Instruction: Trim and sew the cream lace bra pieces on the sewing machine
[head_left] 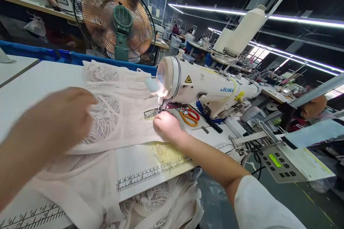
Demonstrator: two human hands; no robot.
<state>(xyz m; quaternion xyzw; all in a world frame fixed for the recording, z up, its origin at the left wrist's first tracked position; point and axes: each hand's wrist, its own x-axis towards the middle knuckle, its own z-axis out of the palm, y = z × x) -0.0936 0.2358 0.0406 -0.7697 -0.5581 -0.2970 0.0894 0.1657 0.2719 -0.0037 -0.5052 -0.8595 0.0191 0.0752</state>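
A pale pink lace fabric lies spread on the white sewing table and hangs over its front edge. My left hand rests on the fabric at the left, blurred, its fingers not plain. My right hand presses the fabric's edge down just in front of the needle of the white JUKI sewing machine, fingers curled together on the cloth. The machine's lamp glows at its head.
Orange-handled scissors lie on the machine bed right of my right hand. A control panel with a green display stands at the right. A large fan stands behind the table. Thread cones tower above the machine. People work at distant benches.
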